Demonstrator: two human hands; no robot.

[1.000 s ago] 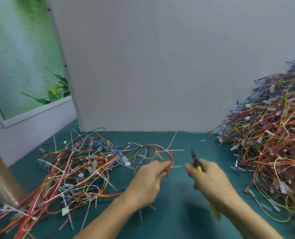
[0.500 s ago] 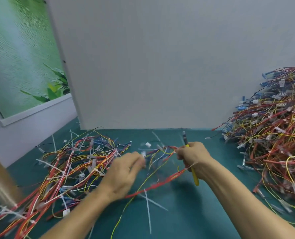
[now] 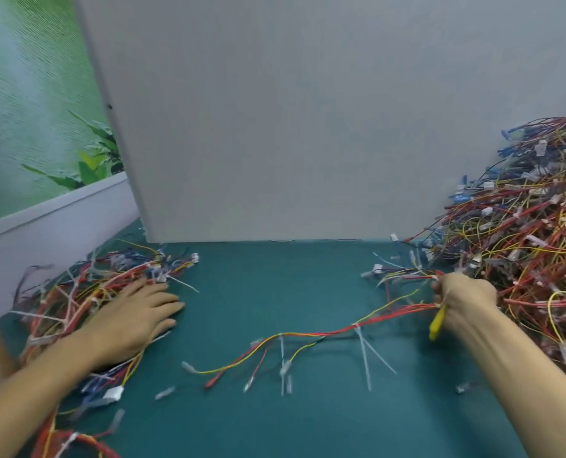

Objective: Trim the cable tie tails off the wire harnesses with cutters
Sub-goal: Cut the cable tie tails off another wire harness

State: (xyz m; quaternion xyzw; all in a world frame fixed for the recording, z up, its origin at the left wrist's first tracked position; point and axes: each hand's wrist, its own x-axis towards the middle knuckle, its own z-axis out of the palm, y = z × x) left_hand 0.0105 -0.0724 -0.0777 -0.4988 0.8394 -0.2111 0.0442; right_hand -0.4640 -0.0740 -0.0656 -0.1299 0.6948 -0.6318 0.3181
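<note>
The left hand (image 3: 139,314) is lying palm down, its fingers stretching out almost straight and pointing to the right, with the bare forearm angling up from the lower left corner. The right hand (image 3: 465,300) is curling into a fist, knuckles up, gripping the yellow-handled cutters (image 3: 437,322) and pinching one end of a wire harness (image 3: 324,333); its forearm is angling up from the lower right.

Teal table (image 3: 275,285) with left pile (image 3: 86,292), right pile (image 3: 522,233), loose harness (image 3: 308,335) between.
</note>
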